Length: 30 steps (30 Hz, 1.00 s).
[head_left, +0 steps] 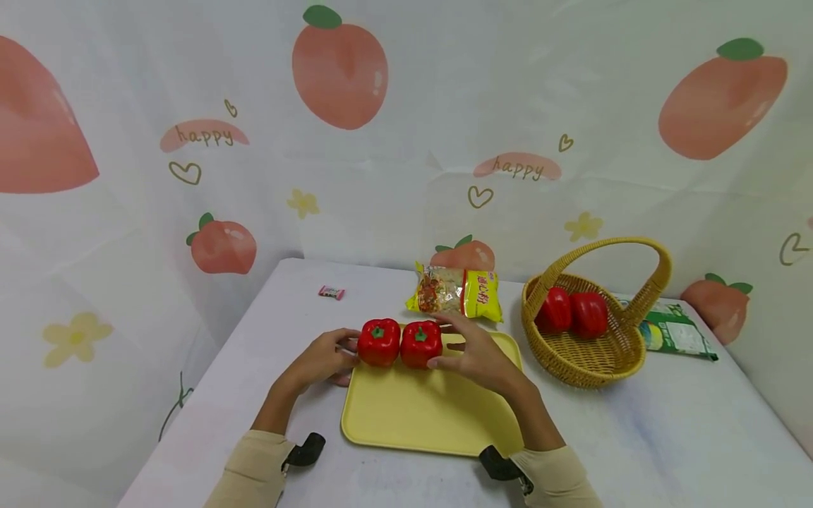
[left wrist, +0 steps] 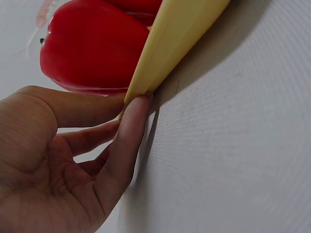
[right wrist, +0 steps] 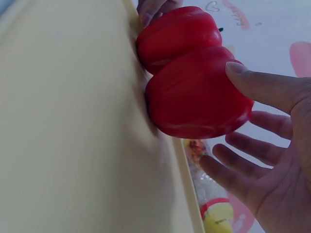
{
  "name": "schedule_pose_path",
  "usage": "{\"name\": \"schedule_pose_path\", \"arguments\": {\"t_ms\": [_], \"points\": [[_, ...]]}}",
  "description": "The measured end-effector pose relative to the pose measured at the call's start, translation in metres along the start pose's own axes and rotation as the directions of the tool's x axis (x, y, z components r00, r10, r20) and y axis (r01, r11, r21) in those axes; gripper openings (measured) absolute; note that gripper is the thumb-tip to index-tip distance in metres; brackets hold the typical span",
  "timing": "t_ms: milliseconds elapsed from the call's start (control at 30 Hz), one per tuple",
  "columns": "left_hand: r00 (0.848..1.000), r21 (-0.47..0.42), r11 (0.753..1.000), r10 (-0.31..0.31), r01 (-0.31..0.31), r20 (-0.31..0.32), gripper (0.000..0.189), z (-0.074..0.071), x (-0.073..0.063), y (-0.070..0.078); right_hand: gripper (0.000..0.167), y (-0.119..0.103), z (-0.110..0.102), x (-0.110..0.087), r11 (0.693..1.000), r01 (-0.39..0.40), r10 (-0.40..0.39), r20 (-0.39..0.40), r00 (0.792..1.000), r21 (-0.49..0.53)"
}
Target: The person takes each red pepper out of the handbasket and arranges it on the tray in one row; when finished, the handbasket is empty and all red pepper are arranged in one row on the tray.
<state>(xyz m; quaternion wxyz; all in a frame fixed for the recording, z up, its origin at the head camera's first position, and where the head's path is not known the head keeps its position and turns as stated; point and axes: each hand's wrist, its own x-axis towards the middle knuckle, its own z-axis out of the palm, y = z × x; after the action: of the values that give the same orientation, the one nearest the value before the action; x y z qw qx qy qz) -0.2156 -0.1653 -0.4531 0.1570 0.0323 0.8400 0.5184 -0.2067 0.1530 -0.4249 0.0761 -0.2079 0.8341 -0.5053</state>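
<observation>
Two red bell peppers [head_left: 379, 351] with green stems stand side by side on the back left of a yellow tray [head_left: 428, 416]. At the tray's left side, my left hand [head_left: 325, 358] pinches the rim; the left wrist view shows thumb and finger on either face of the tray edge [left wrist: 163, 53], beside the nearer pepper [left wrist: 95, 46]. My right hand [head_left: 478, 358] is at the other pepper [head_left: 422, 351]. Seen from the right wrist, its thumb rests against that pepper [right wrist: 194, 97], while the other fingers are spread and fairly straight.
Behind the tray lies a yellow food packet [head_left: 454, 291]. A wicker basket [head_left: 574, 370] with a tall handle holds two red peppers [head_left: 587, 315] on the right, with a green packet [head_left: 676, 331] behind it. A small pink-wrapped sweet [head_left: 332, 292] lies at the back left.
</observation>
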Motion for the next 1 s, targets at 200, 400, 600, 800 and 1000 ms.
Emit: {"name": "schedule_pose_path", "arguments": {"t_ms": [200,400,600,800,1000], "points": [[1.0,-0.016,1.0,-0.001,0.001,0.01,0.057,0.002,-0.001,-0.001,0.077,0.003,-0.009,-0.002,0.998,0.037,-0.039,-0.051,0.998,-0.04],[1.0,-0.02,1.0,0.005,-0.005,0.013,0.057,0.001,0.002,-0.001,0.064,0.005,-0.023,-0.006,0.988,0.118,-0.132,-0.154,0.979,-0.097],[1.0,-0.005,1.0,-0.012,0.012,0.01,0.058,0.0,0.001,-0.003,0.045,0.007,-0.044,-0.024,0.962,0.183,-0.228,-0.228,0.947,-0.204],[1.0,-0.001,1.0,-0.002,0.002,0.0,0.056,-0.001,0.002,-0.003,0.038,0.013,-0.079,-0.048,0.897,0.242,-0.365,-0.312,0.877,-0.37],[1.0,0.009,1.0,-0.001,0.001,0.007,0.056,0.001,0.005,-0.003,0.043,0.02,-0.116,-0.073,0.863,0.158,-0.362,-0.37,0.856,-0.479]]}}
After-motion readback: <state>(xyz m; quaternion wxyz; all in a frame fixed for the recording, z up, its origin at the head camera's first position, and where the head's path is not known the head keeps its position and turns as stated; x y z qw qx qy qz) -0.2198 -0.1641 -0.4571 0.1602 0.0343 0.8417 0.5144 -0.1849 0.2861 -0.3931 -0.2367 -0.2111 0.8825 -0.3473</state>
